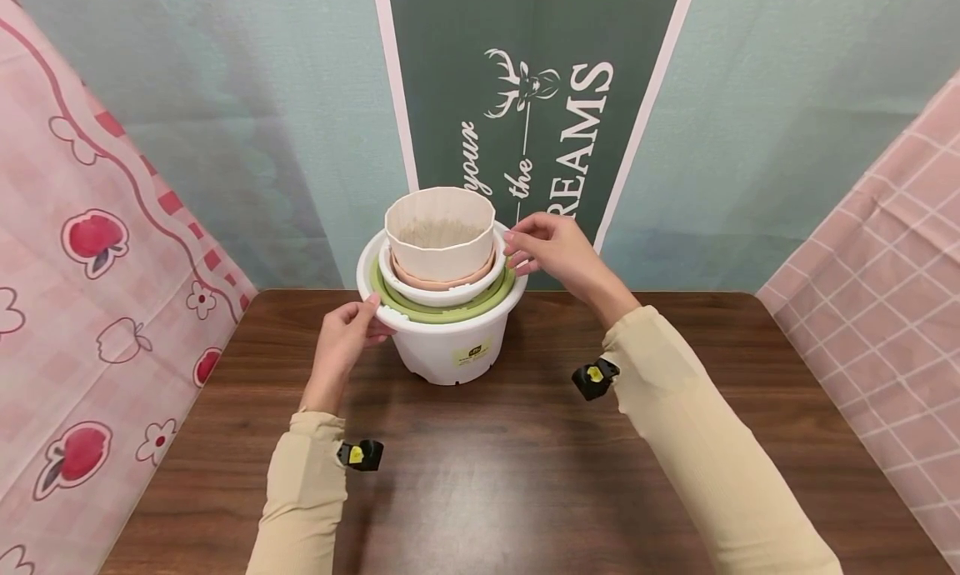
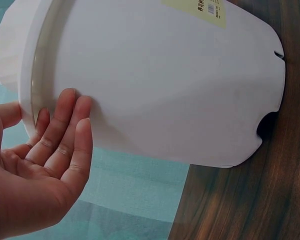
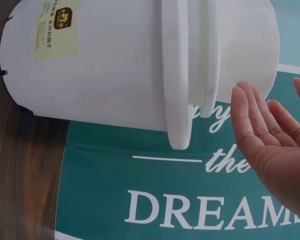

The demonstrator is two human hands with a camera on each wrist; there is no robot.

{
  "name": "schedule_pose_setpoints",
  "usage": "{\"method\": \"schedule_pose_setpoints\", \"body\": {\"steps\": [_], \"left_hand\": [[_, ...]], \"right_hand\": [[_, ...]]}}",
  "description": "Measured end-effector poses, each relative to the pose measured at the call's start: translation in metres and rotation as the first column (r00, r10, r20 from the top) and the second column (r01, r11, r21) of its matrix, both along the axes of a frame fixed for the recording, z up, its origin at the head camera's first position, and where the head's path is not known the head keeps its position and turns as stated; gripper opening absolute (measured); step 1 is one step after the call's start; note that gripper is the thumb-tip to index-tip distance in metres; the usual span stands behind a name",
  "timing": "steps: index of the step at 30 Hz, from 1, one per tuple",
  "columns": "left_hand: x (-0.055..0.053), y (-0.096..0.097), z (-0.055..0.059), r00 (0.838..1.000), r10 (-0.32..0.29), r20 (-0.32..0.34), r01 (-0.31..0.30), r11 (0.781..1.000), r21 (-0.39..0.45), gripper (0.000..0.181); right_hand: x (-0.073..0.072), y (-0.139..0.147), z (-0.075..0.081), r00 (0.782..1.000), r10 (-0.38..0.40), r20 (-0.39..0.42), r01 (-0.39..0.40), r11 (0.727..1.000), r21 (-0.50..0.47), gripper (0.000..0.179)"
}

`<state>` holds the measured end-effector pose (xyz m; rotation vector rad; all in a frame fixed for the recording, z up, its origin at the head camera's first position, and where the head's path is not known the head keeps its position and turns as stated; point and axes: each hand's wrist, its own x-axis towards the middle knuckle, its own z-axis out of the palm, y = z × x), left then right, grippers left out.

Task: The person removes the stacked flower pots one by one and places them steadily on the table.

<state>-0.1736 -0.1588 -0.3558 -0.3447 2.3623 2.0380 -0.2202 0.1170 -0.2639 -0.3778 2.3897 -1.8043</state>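
Teal cloth [image 1: 285,100] is hanging behind the work, a dark green panel with white lettering running down its middle. The table [image 1: 465,508] is showing dark brown wood grain and reflecting a pale sheen. On its far part, a nested stack is standing upright between the two hands.

Large white pot [image 1: 420,354]: forming the outside of the stack; smooth, plastic-looking wall tapering downward, broad rolled rim, notches cutting into the base edge. Left hand [image 1: 347,335] is holding this rim at the stack's left side, thumb lying against the rim, index finger curling beneath, remaining fingers extending along the wall.

Green pot [image 1: 442,315]: sitting inside the large one, only its matte rim showing. Smaller white pot [image 1: 431,296]: sitting within the green, rim smooth and rounded. Peach pot [image 1: 442,283]: showing as a narrow band. Cream pot [image 1: 442,262]: topping the stack and rising well above the other rims; wall faceted, edge gently scalloped, interior looking mottled brown.

Right hand [image 1: 558,250] is hovering at the stack's right side, beside the cream pot, fingers loosely bending, thumb standing apart, nothing pinched; cannot tell whether fingertips are touching.

Yellow label [image 1: 472,353]: adhering to the large pot's front, bearing dark print.
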Motion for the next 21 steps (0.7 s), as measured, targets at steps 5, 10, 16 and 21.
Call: {"method": "schedule_pose_setpoints", "body": {"steps": [5,10,16,21], "left_hand": [[0.000,0.000,0.000,1.000,0.001,0.008,-0.001,1.000,-0.010,0.045],[0.001,0.000,0.001,1.000,0.003,0.014,-0.002,0.999,-0.048,0.046],[0.001,0.001,0.002,1.000,0.003,0.015,-0.002,0.998,-0.067,0.046],[0.001,0.000,0.002,1.000,-0.003,0.021,0.004,0.997,-0.074,0.047]], "right_hand": [[-0.004,-0.006,0.001,1.000,-0.022,0.012,0.022,1.000,0.007,0.025],[-0.006,-0.013,0.002,0.998,-0.062,0.035,0.062,0.998,-0.016,0.023],[-0.007,-0.016,0.000,0.997,-0.071,0.040,0.072,0.997,-0.017,0.023],[-0.010,-0.018,-0.001,0.997,-0.068,0.044,0.069,0.997,-0.015,0.025]]}}
